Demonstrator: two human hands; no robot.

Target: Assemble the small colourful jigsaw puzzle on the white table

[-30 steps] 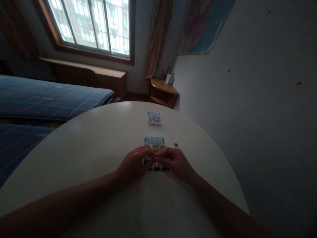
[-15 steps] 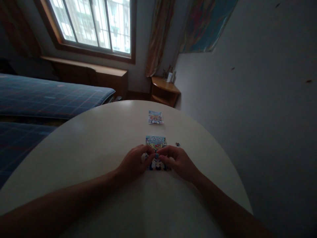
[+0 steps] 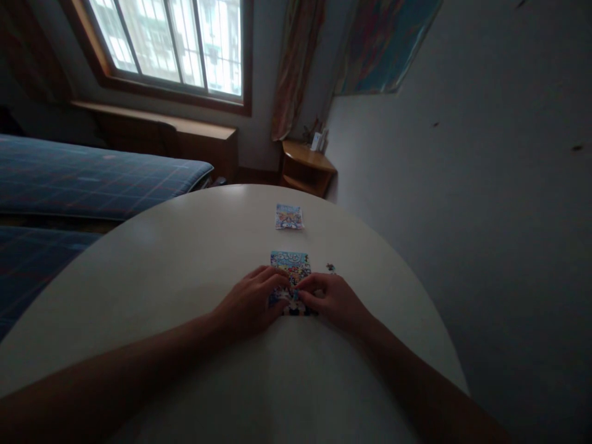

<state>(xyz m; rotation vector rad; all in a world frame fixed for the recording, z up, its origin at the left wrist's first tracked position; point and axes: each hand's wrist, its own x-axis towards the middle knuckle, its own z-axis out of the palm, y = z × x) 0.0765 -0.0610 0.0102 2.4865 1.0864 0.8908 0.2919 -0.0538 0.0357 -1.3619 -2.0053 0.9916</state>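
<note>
A colourful jigsaw puzzle lies flat on the white round table in front of me. My left hand rests over its left edge, thumb and fingers apart, with nothing seen between them. From the right, my right hand reaches over the puzzle, thumb and forefinger pinching a small bluish puzzle piece low over its middle. Whether that piece touches the puzzle, I cannot tell. Both hands cover parts of the picture. Just right of the puzzle lie a few loose puzzle pieces.
Farther back on the table lies a small printed picture sheet. A bed with a plaid mattress stands to the left, and a white wall runs along the right. A wooden corner shelf stands beyond the table.
My left thumb and fingers have spread apart from their pinch near the piece, and the left hand now lies lower over the puzzle. The right hand stays pinched at nearly the same spot.
</note>
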